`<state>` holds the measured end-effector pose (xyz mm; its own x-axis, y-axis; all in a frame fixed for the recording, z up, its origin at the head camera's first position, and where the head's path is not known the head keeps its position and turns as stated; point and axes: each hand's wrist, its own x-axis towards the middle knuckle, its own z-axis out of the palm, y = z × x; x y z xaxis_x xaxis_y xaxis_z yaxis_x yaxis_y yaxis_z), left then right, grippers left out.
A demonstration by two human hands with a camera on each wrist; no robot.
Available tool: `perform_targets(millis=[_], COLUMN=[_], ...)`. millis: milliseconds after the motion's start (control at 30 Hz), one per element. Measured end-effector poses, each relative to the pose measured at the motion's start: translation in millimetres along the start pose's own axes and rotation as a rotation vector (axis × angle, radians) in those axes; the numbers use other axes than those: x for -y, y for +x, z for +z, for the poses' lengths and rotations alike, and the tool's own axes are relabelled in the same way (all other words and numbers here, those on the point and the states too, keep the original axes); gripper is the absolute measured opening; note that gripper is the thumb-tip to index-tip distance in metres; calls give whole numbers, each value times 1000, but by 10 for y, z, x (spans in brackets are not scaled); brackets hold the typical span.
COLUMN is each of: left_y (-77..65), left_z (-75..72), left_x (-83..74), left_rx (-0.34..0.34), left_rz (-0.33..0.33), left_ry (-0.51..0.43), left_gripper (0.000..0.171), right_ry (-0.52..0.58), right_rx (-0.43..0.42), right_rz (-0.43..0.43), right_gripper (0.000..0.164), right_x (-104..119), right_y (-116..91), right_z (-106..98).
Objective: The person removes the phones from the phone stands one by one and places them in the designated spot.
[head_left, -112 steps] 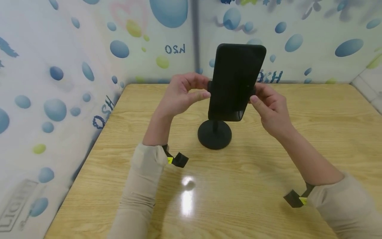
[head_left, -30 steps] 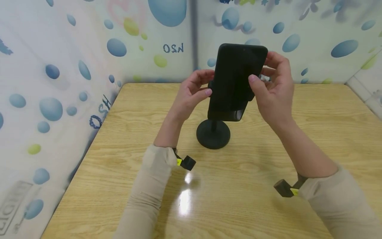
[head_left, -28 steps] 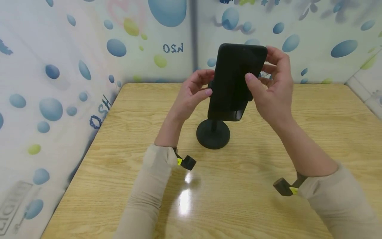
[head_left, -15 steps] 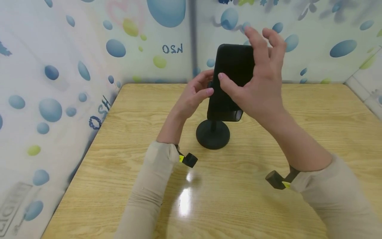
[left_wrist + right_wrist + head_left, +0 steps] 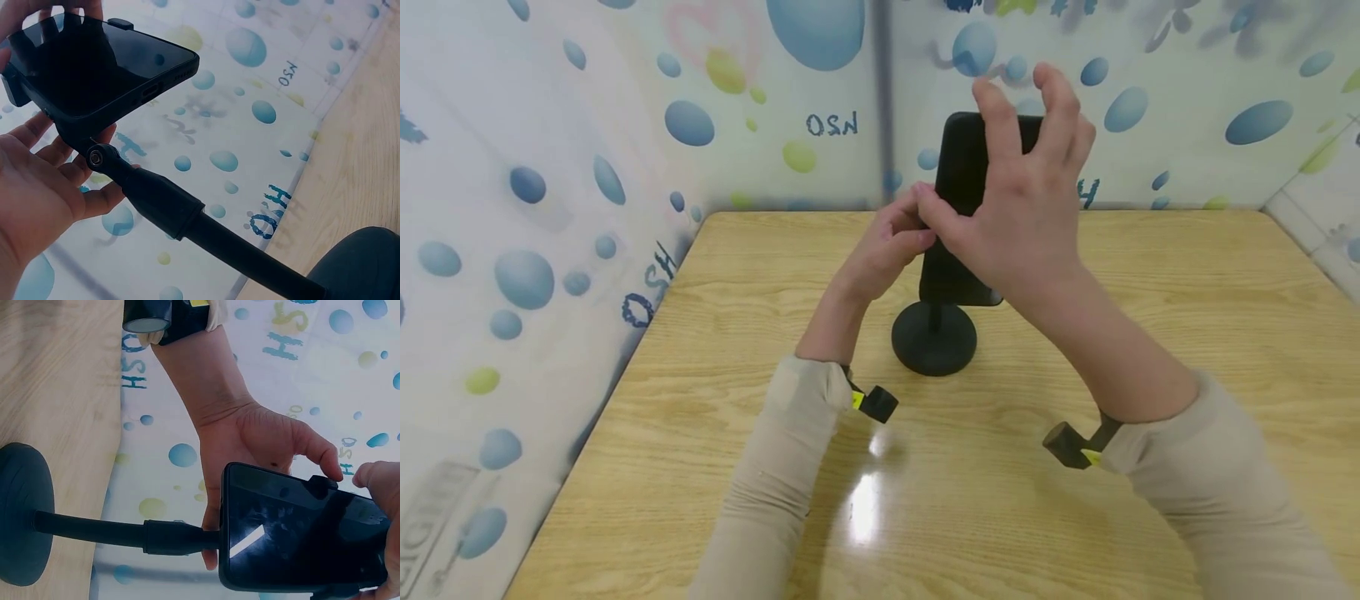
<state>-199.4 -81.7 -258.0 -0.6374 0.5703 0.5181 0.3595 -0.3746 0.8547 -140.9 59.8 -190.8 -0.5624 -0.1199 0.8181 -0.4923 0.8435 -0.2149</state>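
Observation:
A black smartphone (image 5: 964, 167) sits upright and slightly tilted in the clamp of a black phone stand (image 5: 934, 337). My left hand (image 5: 880, 254) holds the stand's clamp at the phone's left edge, with its thumb in front and its fingers behind; the left wrist view shows these fingers behind the holder. My right hand (image 5: 1030, 200) reaches across the front of the screen with its fingers spread. Its thumb is at the phone's left edge beside my left fingers, and two fingertips rise above the top edge. The phone's right side is largely hidden by this hand.
The stand's round base rests on a wooden table (image 5: 760, 333). Patterned walls (image 5: 820, 167) with blue and green spots rise behind and to the left. A small black camera (image 5: 878, 404) hangs from my left wrist, another black camera (image 5: 1066, 445) from my right.
My right hand has left the phone's right edge and moved left across the screen, its thumb reaching the left edge. My left hand stays at the left clamp. Phone and stand have stayed put.

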Motion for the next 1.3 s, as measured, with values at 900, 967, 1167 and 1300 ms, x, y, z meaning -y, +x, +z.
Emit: perform_targets(millis=[900, 967, 1167, 1300], left_y=[-18, -22, -18, -1], left_z=[51, 52, 49, 21], left_x=[-19, -23, -9, 55], left_rx=[-29, -35, -32, -14], left_rz=[-7, -18, -27, -2], left_ry=[-122, -122, -145, -152], left_gripper=[19, 19, 20, 16], right_ry=[-49, -53, -64, -62], right_rx=[-4, -5, -3, -9], right_rz=[-2, -3, 4, 7], right_gripper=[58, 60, 62, 60], right_x=[28, 27, 24, 22], right_y=[19, 19, 19, 19], right_z=[34, 35, 35, 39])
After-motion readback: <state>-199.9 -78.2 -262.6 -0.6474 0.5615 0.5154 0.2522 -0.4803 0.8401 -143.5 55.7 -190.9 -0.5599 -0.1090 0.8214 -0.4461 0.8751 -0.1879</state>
